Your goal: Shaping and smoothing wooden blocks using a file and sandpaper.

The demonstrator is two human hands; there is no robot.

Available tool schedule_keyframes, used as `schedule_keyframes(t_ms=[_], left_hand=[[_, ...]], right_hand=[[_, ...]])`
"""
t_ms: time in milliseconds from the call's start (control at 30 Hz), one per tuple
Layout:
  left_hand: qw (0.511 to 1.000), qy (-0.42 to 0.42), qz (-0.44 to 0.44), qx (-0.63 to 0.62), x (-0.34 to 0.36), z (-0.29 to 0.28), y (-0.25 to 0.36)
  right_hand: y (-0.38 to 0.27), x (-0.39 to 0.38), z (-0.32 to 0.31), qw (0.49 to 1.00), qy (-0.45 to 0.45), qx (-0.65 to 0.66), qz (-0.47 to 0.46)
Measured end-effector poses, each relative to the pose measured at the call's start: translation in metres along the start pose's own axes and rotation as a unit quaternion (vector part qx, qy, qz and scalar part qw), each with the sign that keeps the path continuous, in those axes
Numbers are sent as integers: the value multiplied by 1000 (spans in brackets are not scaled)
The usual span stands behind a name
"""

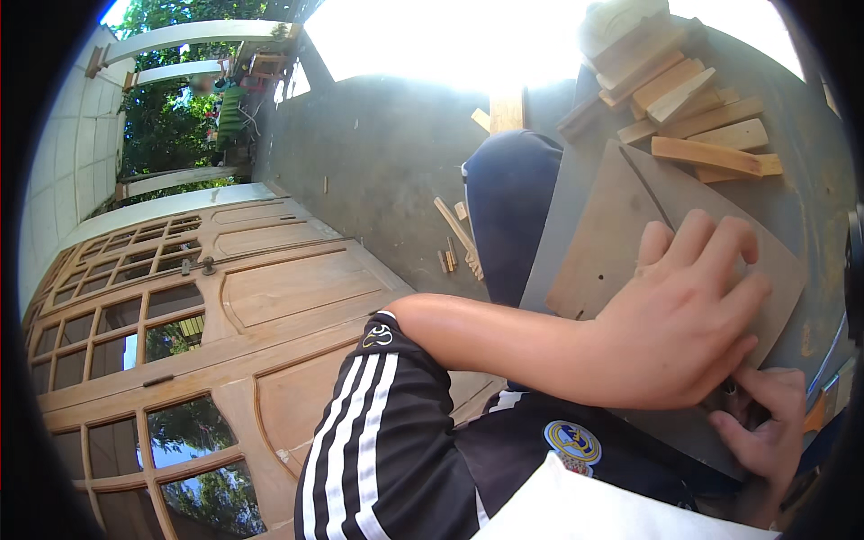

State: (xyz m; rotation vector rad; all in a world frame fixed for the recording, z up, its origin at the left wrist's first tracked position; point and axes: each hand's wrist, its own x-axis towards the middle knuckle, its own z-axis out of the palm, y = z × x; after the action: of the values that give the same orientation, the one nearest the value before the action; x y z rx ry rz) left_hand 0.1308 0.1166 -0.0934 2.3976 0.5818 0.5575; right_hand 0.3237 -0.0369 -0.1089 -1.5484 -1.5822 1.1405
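Observation:
A flat grey-brown board [585, 261] with a slot and holes lies on a grey surface at my right. My left hand [684, 324] rests over it, fingers curled but spaced apart, their tips partly hidden. At the lower right, beside the board's edge, my right hand [760, 423] has thumb and fingers closed around a small dark metal object [735, 396], largely hidden under the hands. A pile of short wooden offcuts [702, 148] lies just beyond the board.
My dark-clad leg [508, 207] is left of the board. More wood scraps [454, 229] lie on the grey floor [360, 171]. Wooden panelled doors with glass panes [229, 297] fill the left. White beams [180, 36], foliage and blurred small objects show in the background.

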Motion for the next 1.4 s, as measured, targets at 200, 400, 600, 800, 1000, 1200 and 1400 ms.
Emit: schedule_keyframes(t_ms=[200,400,600,800,1000,1200,1400], left_hand=[[997,42,8,-58,-8,4,-3],[997,63,4,-40,-8,3,0],[998,56,5,0,-4,5,0],[998,42,11,40,-4,1,6],[995,89,-3,48,-3,12,0],[992,113,-1,57,-4,12,-2],[984,172,10,51,-5,23,-2]], right_hand=[[25,-10,7,994,-4,92,60],[26,-8,6,999,6,44,9],[29,-4,2,997,-16,72,21],[20,7,-3,994,-57,88,-24],[15,7,0,997,-35,63,-35],[17,6,4,997,-26,20,-65],[21,3,-3,994,-31,-38,-99]])
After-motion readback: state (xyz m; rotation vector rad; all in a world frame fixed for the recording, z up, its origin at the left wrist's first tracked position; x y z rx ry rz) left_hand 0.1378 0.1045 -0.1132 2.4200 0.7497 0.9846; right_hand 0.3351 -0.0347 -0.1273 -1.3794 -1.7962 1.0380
